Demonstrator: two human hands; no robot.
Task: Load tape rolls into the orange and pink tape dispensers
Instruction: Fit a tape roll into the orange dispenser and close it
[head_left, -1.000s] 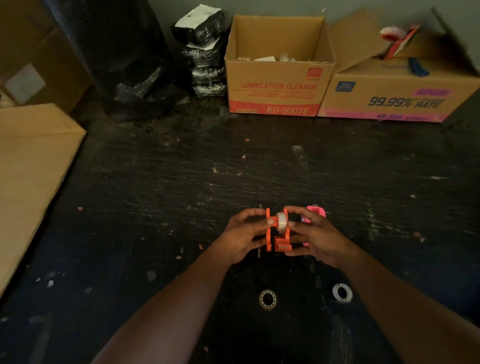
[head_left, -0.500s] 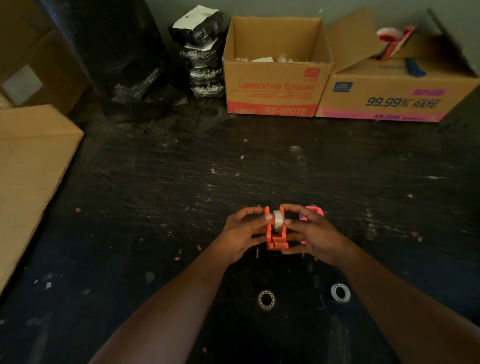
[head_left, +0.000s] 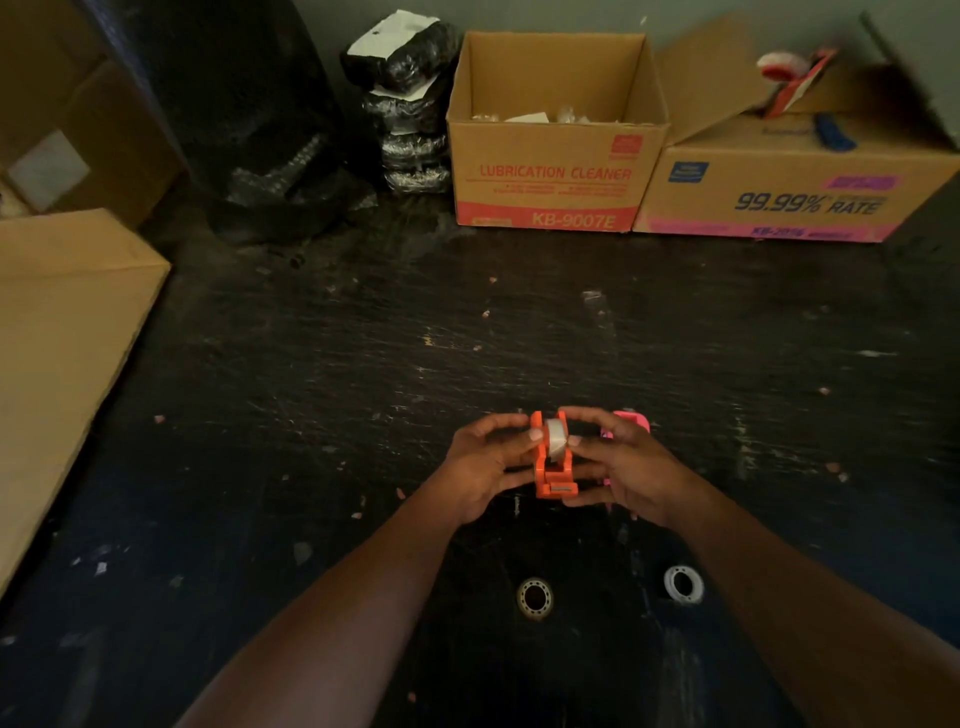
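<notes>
The orange dispenser (head_left: 554, 465) was held just above the dark tabletop (head_left: 519, 332), clasped between the left hand (head_left: 485, 462) and the right hand (head_left: 626, 467). Fingers were closed on its two side walls, with a pale tape roll (head_left: 556, 440) seated between them. The dispenser was judged light, rigid plastic — best gripped by the flat sides, clear of the cutter at the near end. The roll appeared smooth, hence likely to slip.

The pink dispenser (head_left: 631, 420) lay mostly hidden behind the right hand. Two spare rolls (head_left: 535, 597) (head_left: 683, 584) rested near the front edge, well apart. The tabletop was scratched and littered with scraps — cardboard boxes (head_left: 556, 171) stood along the far wall.
</notes>
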